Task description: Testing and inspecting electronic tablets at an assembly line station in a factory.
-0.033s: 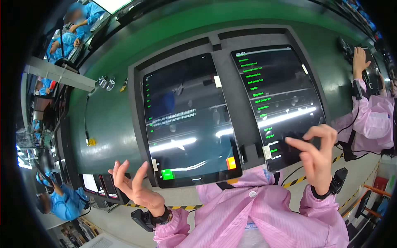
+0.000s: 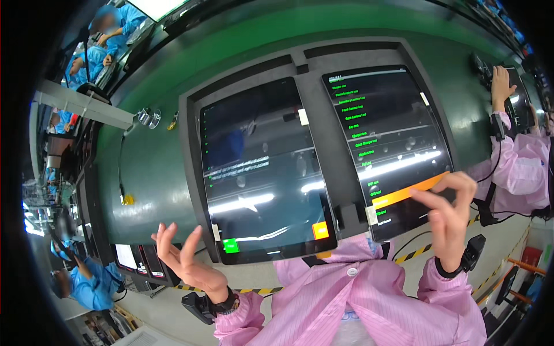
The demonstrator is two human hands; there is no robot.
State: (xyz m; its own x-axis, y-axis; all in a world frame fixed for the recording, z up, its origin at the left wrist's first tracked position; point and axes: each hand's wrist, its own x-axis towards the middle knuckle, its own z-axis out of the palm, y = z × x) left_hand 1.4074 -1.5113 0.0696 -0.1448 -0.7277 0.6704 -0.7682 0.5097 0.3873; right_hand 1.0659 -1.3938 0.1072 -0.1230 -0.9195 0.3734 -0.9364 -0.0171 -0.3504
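Note:
Two black tablets lie side by side in a dark grey tray (image 2: 333, 150). On the left tablet (image 2: 259, 138), a green button and an orange button glow near the bottom, with small text above. A list of green lines fills the right tablet (image 2: 398, 130), and one row is lit orange. My right hand (image 2: 450, 210) holds nothing; its index fingertip is at the orange row, the thumb apart. Whether the fingertip touches the glass I cannot tell. Beside the left tablet's lower left corner, my left hand (image 2: 193, 265) is raised, empty, with fingers spread.
On the green bench (image 2: 153, 179) left of the tray lie a metal cylinder (image 2: 149, 117) and a thin cable with a yellow tag (image 2: 127, 199). At far right a person in pink (image 2: 522, 164) handles another device. People in blue (image 2: 95, 282) are at the left.
The row under my right index finger has turned orange. My right hand has shifted slightly to the right. My left hand has barely moved.

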